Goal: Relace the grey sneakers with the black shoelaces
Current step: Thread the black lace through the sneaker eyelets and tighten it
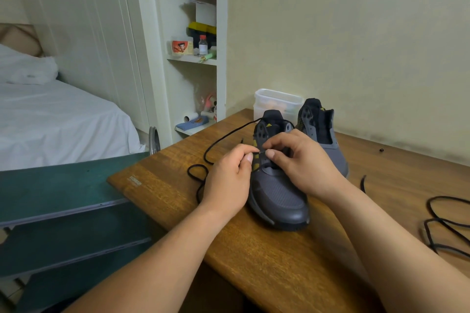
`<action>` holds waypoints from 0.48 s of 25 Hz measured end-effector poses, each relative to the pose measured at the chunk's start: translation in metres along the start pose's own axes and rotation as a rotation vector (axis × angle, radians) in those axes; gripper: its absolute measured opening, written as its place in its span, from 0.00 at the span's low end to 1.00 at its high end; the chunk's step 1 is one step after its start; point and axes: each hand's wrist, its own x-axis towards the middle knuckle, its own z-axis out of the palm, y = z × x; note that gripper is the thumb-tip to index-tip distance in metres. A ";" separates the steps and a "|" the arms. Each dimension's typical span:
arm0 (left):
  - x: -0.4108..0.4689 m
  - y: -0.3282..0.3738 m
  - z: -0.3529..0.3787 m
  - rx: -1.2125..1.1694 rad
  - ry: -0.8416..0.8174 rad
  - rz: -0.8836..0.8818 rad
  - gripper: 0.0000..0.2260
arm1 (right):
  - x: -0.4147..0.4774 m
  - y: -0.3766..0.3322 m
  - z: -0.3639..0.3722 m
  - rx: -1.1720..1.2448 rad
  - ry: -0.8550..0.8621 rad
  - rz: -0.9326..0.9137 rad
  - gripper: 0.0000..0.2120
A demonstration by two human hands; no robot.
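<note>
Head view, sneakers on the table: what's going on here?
A person is lacing the near sneaker on the table. The left hand and right hand both pinch the lace at the lower eyelets, and the rest of it trails off to the left. The far sneaker stands behind with no lace showing. A second lace lies loose at the right.
</note>
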 end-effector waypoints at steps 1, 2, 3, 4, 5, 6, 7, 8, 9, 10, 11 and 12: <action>0.000 0.000 0.000 -0.004 -0.001 0.002 0.10 | 0.000 0.000 0.000 0.009 0.004 0.004 0.03; -0.001 0.001 0.000 -0.007 -0.002 0.006 0.10 | 0.000 -0.001 0.001 0.019 0.012 0.006 0.02; -0.001 0.001 0.000 -0.012 -0.003 0.015 0.09 | -0.001 -0.001 0.002 0.020 0.017 0.004 0.02; 0.000 0.001 0.001 -0.023 -0.003 0.027 0.08 | 0.000 -0.001 0.004 0.015 0.017 0.000 0.03; 0.001 0.000 0.001 -0.036 -0.003 0.047 0.07 | 0.001 -0.001 0.004 0.006 0.014 -0.005 0.03; 0.001 -0.001 0.001 -0.043 -0.001 0.069 0.06 | 0.002 -0.002 0.004 0.004 0.012 -0.007 0.03; 0.001 -0.001 0.001 -0.046 0.005 0.083 0.04 | 0.002 -0.003 0.004 0.009 0.014 -0.004 0.03; 0.001 -0.001 0.001 -0.051 0.014 0.085 0.04 | 0.001 -0.004 0.003 0.019 0.020 0.005 0.03; 0.001 -0.001 0.000 -0.055 0.026 0.074 0.04 | 0.000 -0.004 0.000 0.026 0.026 0.019 0.03; 0.001 -0.002 0.000 -0.059 0.030 0.059 0.05 | 0.000 -0.005 -0.003 0.019 0.028 0.035 0.03; 0.001 -0.003 0.000 -0.056 0.022 0.051 0.06 | 0.000 -0.005 -0.006 -0.010 0.023 0.046 0.03; 0.002 -0.004 0.000 -0.041 0.006 0.058 0.06 | 0.001 -0.006 -0.008 -0.052 0.008 0.048 0.03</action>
